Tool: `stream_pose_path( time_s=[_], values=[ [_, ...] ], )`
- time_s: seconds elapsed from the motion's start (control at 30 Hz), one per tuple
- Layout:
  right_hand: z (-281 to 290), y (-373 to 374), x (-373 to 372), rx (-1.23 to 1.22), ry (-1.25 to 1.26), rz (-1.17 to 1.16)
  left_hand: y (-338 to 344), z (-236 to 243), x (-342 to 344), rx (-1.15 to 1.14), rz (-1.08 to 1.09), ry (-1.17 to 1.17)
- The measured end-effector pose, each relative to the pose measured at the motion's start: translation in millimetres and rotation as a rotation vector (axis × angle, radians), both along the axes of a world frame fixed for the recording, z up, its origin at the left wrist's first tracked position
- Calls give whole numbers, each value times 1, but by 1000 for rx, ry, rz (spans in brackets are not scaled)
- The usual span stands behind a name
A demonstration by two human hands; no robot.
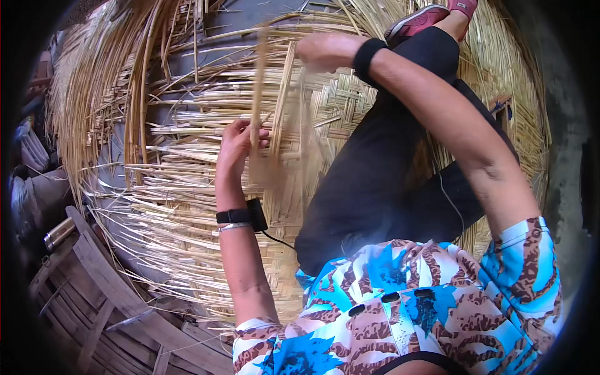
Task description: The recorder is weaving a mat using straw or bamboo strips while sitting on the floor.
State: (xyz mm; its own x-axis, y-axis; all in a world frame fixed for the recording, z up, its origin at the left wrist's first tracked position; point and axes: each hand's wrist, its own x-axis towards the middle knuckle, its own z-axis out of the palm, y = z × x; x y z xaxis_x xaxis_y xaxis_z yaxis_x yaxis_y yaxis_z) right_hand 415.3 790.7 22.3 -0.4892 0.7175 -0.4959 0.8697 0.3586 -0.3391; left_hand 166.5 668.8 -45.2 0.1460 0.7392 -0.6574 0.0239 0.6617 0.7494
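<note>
My left hand (237, 145) is over the split reeds of a half-woven mat (337, 103), its fingers loosely bent and apart. A motion-blurred reed strip (257, 94) crosses in front of its fingers. Farther off and to the right, my right hand (328, 51) is closed, its fingertips smeared by motion at the top end of a pale flat reed strip (285, 87). That strip slants down toward my left hand, and its lower end blurs into the weave.
Long loose reeds (119, 87) fan out at the far left. A wooden slatted frame (112, 275) stands at the lower left, with a metal flask (59, 234) beside it. My dark-trousered legs (375, 169) lie across the mat, and a thin cable (447, 187) runs over them.
</note>
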Motion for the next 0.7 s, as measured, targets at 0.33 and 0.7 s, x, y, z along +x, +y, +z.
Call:
stream_pose_path(
  time_s=[0.33, 0.7],
  values=[
    [-12, -6, 2, -384, 1087, -825, 0, 25, 23, 236, -427, 237],
    [-5, 0, -28, -394, 979, -722, -49, 54, 54, 297, 270, 226]
  ],
)
